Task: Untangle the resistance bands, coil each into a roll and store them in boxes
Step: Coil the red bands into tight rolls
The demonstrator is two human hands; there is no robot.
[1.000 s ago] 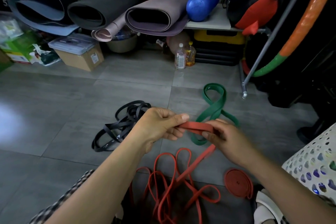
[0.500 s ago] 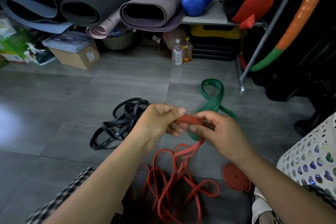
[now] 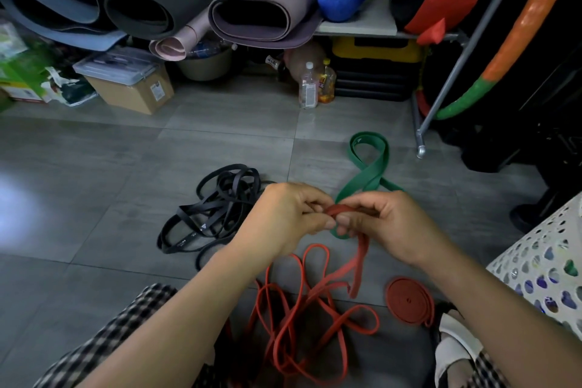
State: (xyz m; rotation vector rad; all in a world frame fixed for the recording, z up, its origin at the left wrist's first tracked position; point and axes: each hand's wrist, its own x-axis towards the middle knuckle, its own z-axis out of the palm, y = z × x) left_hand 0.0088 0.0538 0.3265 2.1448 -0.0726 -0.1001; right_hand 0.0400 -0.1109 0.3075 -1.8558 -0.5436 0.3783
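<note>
The left grip point(image 3: 289, 217) and right grip point(image 3: 390, 227) are both pinching the folded end of the red band point(image 3: 360, 258), its slack trailing onto the floor point(image 3: 126, 167) below. It is looking light, limp and tacky, probably best held flat beside the fold. White print on the black bands point(image 3: 217, 208) is showing, unreadably small.

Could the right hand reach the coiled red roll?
Probably yes: the coiled red roll lies uncovered on the floor near the right hand, though that hand first must release the red band.
</note>
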